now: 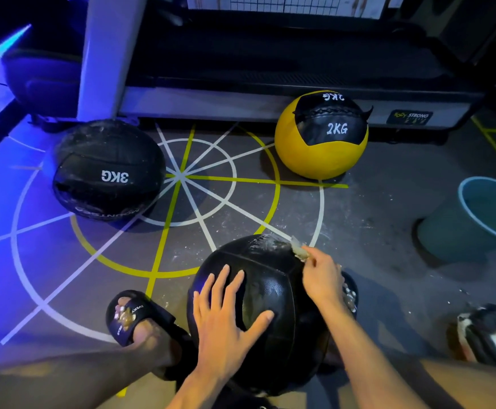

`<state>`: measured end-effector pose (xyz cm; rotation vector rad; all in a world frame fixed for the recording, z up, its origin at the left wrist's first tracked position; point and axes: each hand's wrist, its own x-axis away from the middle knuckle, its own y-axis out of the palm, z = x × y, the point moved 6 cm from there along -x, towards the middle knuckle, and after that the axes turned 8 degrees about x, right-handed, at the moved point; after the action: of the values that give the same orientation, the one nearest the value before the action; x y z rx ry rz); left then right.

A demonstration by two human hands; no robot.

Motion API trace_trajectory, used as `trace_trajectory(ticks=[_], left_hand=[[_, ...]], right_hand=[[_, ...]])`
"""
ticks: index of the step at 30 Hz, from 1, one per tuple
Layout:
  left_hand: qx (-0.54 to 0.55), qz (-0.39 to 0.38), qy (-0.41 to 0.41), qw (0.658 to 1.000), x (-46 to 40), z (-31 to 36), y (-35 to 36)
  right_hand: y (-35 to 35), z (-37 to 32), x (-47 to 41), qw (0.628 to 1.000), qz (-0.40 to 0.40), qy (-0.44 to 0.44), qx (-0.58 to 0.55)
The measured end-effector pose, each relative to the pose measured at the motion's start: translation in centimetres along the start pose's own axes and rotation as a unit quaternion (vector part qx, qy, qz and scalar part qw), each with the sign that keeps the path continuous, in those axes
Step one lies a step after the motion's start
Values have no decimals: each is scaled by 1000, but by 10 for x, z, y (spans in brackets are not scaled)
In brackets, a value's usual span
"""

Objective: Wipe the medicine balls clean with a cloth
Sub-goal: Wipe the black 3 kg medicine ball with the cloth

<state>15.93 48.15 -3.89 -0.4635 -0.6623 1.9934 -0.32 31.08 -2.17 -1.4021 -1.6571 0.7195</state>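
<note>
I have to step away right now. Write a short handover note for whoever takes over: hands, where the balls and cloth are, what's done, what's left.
Left hand: open, flat on the near black ball, steadying it between the feet.
Right hand: pinches a small pale cloth at the ball's upper right, where a whitish smear shows.
3KG black ball: on the floor far left, dusty white marks on top, looks unwiped.
2KG yellow ball: far right by the treadmill base; state hard to judge.
Blue bucket: on the floor at right.
Done: near ball partly wiped.
Left: finish it, then likely the other two.
</note>
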Motion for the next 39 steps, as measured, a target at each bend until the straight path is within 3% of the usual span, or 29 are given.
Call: trace_trajectory(ticks=[2,5,7,8,12,14,18,20,23,25,29,31,33,35,39], left_hand=[[-7,10,7,1000,0,3,3],[-17,11,9,1000,-1,-3,4],[-7,9,5,1000,0,-8,3],[2,8,2,1000,1,-8,2],[15,13,2,1000,2,-1,2],[12,21,2,1000,0,0,2],[-1,15,8,1000,2,-2,3],[11,11,7,1000,2,-1,3],[3,15,19,1000,0,9,8],[-4,24,24,999,-1,11,10],[-6,31,34,999,0,7,8],[-4,25,32,999,-1,7,9],[0,17,31,999,-1,10,11],[-1,17,32,999,0,10,12],[-9,22,40,999,-2,8,14]], right_hand=[[6,-28,13,999,16,-50,-4],[20,-77,45,970,-20,-239,31],[21,-74,40,953,-34,-299,45],[17,-60,25,959,-29,-280,46],[-4,1,-23,996,-41,-44,64],[-1,-21,-8,994,-24,-93,51],[10,-66,38,955,-45,-292,21],[6,-55,17,961,-41,-269,45],[0,-36,-22,989,-45,-130,62],[8,-55,-12,982,-54,-165,73],[17,-92,37,937,-89,-331,63],[18,-82,13,946,-77,-305,83],[16,-60,-29,974,-75,-192,92],[16,-57,-43,982,-74,-148,88],[28,-105,12,941,-114,-303,96]])
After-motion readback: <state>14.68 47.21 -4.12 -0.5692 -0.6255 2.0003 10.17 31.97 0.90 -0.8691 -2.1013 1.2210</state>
